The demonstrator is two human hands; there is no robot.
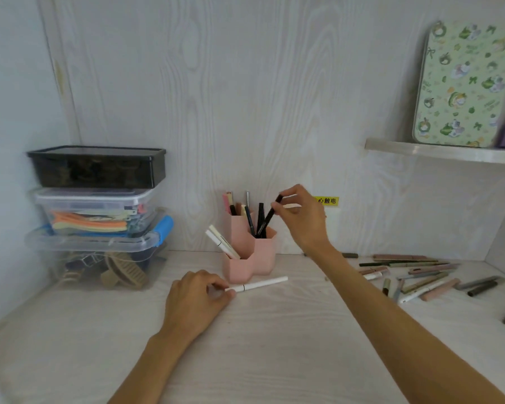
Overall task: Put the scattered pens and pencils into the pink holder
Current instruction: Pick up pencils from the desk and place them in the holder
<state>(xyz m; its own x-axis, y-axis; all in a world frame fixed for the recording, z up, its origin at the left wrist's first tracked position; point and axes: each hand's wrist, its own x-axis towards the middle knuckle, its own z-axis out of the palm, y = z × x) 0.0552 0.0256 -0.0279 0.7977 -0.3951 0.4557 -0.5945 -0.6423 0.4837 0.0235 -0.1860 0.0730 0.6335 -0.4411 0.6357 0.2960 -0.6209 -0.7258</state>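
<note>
The pink holder (264, 256), made of hexagonal cups, stands at the back of the desk with several pens in it. My right hand (301, 217) pinches the top of a black pen (268, 218) whose lower end is inside the right cup. My left hand (197, 298) rests on the desk in front of the holder and grips the end of a white pen (260, 284) lying flat. Two white pens (220, 240) lean out of the low front cup. Several scattered pens and pencils (420, 277) lie on the desk to the right.
Stacked plastic boxes (99, 211) stand at the left against the wall. A shelf (438, 151) at upper right carries a green patterned tin (462, 86). A yellow warning sticker (328, 200) is on the wall behind my right hand.
</note>
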